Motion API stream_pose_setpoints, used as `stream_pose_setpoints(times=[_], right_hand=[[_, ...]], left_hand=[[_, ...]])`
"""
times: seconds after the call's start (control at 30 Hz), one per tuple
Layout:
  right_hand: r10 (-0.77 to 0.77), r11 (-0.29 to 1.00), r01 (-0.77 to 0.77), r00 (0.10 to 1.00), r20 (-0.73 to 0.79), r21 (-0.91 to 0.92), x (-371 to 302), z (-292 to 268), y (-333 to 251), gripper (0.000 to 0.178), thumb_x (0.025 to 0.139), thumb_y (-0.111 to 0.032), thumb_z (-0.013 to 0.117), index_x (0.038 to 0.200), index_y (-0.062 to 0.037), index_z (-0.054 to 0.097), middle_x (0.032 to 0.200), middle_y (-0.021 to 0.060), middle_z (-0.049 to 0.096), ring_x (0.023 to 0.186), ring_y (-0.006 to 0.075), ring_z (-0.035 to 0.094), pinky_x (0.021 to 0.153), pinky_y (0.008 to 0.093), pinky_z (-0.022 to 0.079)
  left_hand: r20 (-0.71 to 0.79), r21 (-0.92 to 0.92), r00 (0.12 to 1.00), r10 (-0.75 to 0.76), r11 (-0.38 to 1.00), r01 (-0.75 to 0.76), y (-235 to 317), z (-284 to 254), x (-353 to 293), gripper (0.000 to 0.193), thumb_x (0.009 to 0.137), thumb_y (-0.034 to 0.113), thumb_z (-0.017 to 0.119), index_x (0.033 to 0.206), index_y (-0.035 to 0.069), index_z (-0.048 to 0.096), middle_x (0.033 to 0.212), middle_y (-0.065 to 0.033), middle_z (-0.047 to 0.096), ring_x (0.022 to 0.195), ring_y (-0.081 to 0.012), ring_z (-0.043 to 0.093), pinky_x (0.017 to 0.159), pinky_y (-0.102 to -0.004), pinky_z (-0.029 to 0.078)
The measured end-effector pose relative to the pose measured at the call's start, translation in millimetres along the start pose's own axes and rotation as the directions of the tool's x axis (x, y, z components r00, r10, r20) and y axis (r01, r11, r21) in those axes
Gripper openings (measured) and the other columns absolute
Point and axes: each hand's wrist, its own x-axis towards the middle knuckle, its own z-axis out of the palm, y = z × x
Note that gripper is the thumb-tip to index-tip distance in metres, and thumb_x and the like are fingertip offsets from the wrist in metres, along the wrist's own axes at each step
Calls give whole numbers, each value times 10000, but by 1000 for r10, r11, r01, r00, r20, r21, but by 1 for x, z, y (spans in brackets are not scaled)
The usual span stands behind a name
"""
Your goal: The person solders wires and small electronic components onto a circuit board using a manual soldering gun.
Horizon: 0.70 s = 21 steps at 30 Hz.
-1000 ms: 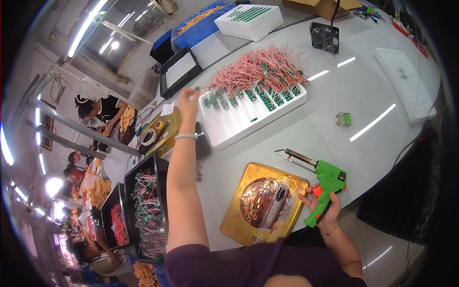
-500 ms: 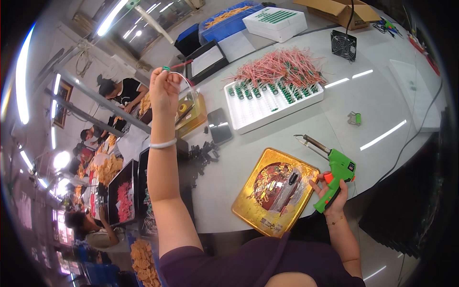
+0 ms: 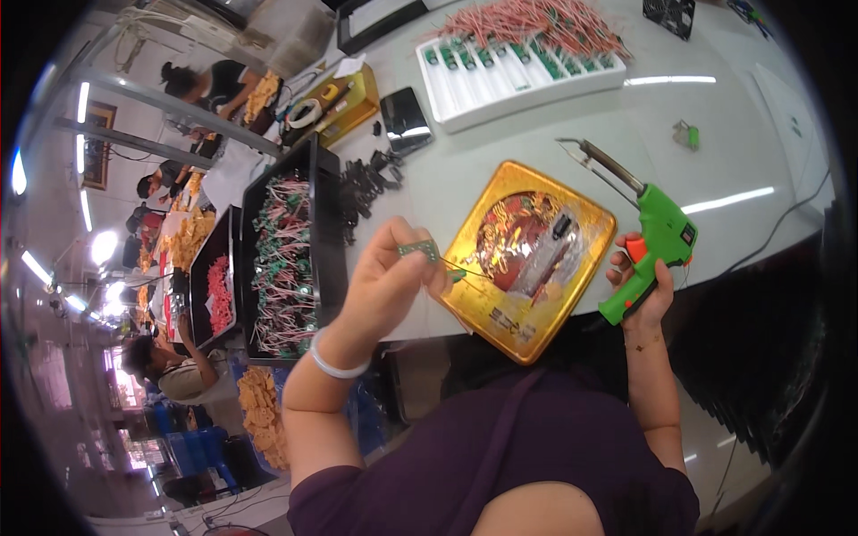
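In my left hand [image 3: 393,277], pinched between closed fingers, is a small green circuit board [image 3: 418,249] with thin wires trailing from it. This hand is over the table's near edge, beside the left side of a gold tin tray [image 3: 511,347]. Inside the tray lie shiny scraps, a clear plastic piece and a small black part [image 3: 563,223]. My right hand [image 3: 657,299] is wrapped around the handle of a green soldering gun [image 3: 666,223] with an orange trigger. Its metal tip points up and left, beyond the tray's right side.
A white foam tray [image 3: 527,107] holds green boards and pink wires. Black parts [image 3: 362,188] and a dark phone [image 3: 405,116] lie left of centre. A black bin [image 3: 331,241] contains wired boards. A gold box [image 3: 353,112] holds tools. Other people [image 3: 183,366] work at left.
My left hand has come down and toward me from its raised place at the far left, bringing the circuit board beside the gold tray. The view has shifted; my right hand still grips the soldering gun.
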Motion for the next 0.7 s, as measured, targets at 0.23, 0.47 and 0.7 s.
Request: stream_pose_setpoints(times=[0.23,0.47,0.7], right_hand=[[105,980,-81,986,127,-179,-33,56,1,489,763,-100,600,1201,-2,405,1142,170,471,967,223,545,742,319,521],[-15,778,104,989,146,-619,-46,63,0,561,691,-54,695,1176,-5,418,1118,131,492,825,122,549,692,219,472],[9,770,49,996,86,-636,-50,68,-2,490,712,-14,660,1148,3,437,1056,107,529,734,92,532,648,219,453]], left_hand=[[-27,56,998,56,997,-55,-68,48,-22,242,870,128,508,1005,86,312,669,-51,477,533,-86,438,472,-196,331],[173,239,980,100,961,-141,-84,66,-17,208,842,-29,425,938,69,268,762,-132,556,662,-129,528,653,-253,428],[357,85,885,-298,954,287,-72,63,-11,255,801,-36,461,952,68,283,742,-81,513,738,-117,514,651,-241,426]])
